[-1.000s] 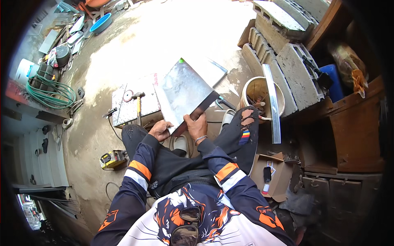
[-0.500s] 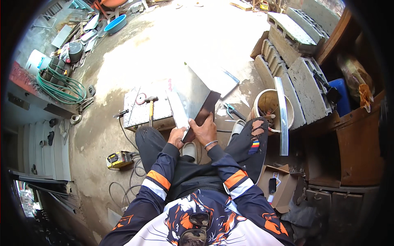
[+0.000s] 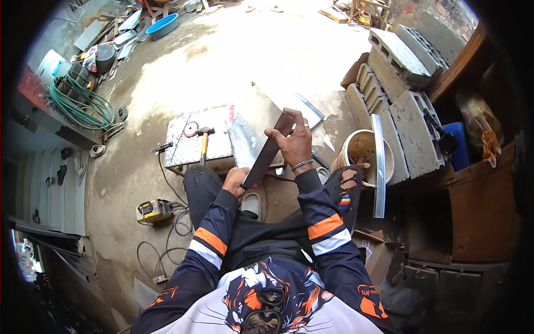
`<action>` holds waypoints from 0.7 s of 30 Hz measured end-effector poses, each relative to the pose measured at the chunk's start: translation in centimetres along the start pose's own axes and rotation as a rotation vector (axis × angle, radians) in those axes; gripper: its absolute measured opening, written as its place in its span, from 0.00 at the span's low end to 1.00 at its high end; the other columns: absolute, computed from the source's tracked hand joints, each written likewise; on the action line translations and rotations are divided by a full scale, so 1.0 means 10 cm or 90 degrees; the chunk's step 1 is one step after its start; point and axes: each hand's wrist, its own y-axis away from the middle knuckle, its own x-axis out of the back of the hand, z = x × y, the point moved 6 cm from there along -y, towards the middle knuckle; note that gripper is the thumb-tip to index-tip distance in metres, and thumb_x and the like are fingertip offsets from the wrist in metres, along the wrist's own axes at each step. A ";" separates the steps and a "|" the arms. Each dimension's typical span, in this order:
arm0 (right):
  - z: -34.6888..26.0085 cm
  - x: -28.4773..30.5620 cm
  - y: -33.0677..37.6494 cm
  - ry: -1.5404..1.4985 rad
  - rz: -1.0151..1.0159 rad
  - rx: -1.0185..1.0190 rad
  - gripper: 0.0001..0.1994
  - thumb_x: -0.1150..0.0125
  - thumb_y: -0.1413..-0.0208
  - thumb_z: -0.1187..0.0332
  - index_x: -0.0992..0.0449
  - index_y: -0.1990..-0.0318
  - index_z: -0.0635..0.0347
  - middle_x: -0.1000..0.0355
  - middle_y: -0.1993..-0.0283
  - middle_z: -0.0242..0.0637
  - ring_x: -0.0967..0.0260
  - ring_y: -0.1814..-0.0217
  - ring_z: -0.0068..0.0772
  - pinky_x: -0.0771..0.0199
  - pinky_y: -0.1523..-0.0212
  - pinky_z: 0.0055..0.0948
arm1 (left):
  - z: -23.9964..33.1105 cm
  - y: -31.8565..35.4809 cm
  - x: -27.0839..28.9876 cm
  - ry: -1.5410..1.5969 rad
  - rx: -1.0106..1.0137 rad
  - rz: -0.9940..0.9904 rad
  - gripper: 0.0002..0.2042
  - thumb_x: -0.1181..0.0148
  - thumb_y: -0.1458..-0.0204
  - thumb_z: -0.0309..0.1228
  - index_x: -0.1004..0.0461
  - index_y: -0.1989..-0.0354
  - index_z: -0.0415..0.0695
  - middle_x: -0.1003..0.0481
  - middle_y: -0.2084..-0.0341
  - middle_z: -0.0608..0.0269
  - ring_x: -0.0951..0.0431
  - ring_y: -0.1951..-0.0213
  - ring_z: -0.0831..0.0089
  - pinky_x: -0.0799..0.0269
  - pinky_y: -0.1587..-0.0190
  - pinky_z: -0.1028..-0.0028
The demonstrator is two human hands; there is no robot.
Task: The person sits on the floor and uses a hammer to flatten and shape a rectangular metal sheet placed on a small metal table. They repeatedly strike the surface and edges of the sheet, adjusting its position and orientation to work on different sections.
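- The right hand [image 3: 293, 146] is gripping the upper end of a dark bar [image 3: 268, 151], fingers curled over its top edge and closed on it.
- The left hand [image 3: 235, 181] is clasping the lower end of the same bar, fingers wrapped round it near the knee.
- The bar is running on a slant from the left hand up to the right hand, lying across the near face of a metal sheet [image 3: 250, 129].
- The sheet is standing tilted in front of the person, between the knees and a low metal bench [image 3: 192, 146]; whether its lower edge is resting on the bench or the ground cannot be told.
- A hammer [image 3: 203, 140] is lying on the bench, just beside a small round disc [image 3: 191, 129].
- The person is sitting with legs apart on the concrete ground [image 3: 222, 61], a wristband showing on the right wrist.
- A bucket [image 3: 361, 151] is standing just right of the right knee, with a long metal strip [image 3: 379, 164] lying across its rim.
- Concrete blocks [image 3: 400, 89] are stacked beyond the bucket.
- A yellow power tool [image 3: 153, 210] is lying on the ground left of the left leg, its cable coiling nearby.
- A green hose [image 3: 83, 106] is lying coiled far left, and a blue basin [image 3: 162, 25] is sitting at the top.
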 end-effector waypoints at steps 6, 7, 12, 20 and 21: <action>-0.11 -0.10 -0.08 -0.019 0.011 0.065 0.30 0.19 0.58 0.59 0.28 0.48 0.52 0.31 0.57 0.40 0.28 0.60 0.34 0.23 0.63 0.33 | 0.08 0.07 0.01 -0.013 0.000 0.021 0.08 0.46 0.48 0.15 0.25 0.62 0.23 0.22 0.72 0.43 0.19 0.75 0.56 0.22 0.74 0.64; -0.11 -0.11 -0.09 -0.014 0.010 0.075 0.29 0.19 0.58 0.59 0.28 0.48 0.51 0.31 0.57 0.40 0.28 0.60 0.34 0.23 0.63 0.33 | 0.09 0.08 0.00 -0.009 -0.002 0.013 0.08 0.46 0.48 0.16 0.25 0.62 0.23 0.21 0.72 0.43 0.19 0.75 0.56 0.21 0.74 0.64; -0.05 -0.12 -0.09 -0.026 -0.009 0.052 0.28 0.19 0.58 0.60 0.28 0.50 0.52 0.31 0.58 0.40 0.28 0.60 0.35 0.23 0.62 0.35 | 0.07 0.08 -0.02 -0.015 0.015 0.015 0.09 0.48 0.47 0.15 0.25 0.61 0.23 0.21 0.71 0.43 0.18 0.74 0.55 0.21 0.75 0.65; -0.11 -0.08 -0.01 -0.002 0.007 0.091 0.28 0.20 0.56 0.62 0.28 0.48 0.53 0.31 0.59 0.41 0.27 0.62 0.35 0.23 0.63 0.34 | -0.04 -0.02 0.02 -0.015 0.010 0.020 0.08 0.47 0.48 0.14 0.24 0.62 0.23 0.21 0.72 0.44 0.18 0.74 0.56 0.21 0.74 0.65; -0.10 -0.09 0.01 0.010 -0.006 0.073 0.29 0.20 0.56 0.62 0.28 0.47 0.53 0.30 0.58 0.41 0.26 0.61 0.36 0.23 0.62 0.35 | -0.07 -0.04 0.01 -0.006 0.004 0.015 0.08 0.47 0.48 0.13 0.25 0.62 0.23 0.21 0.72 0.45 0.18 0.74 0.57 0.20 0.73 0.65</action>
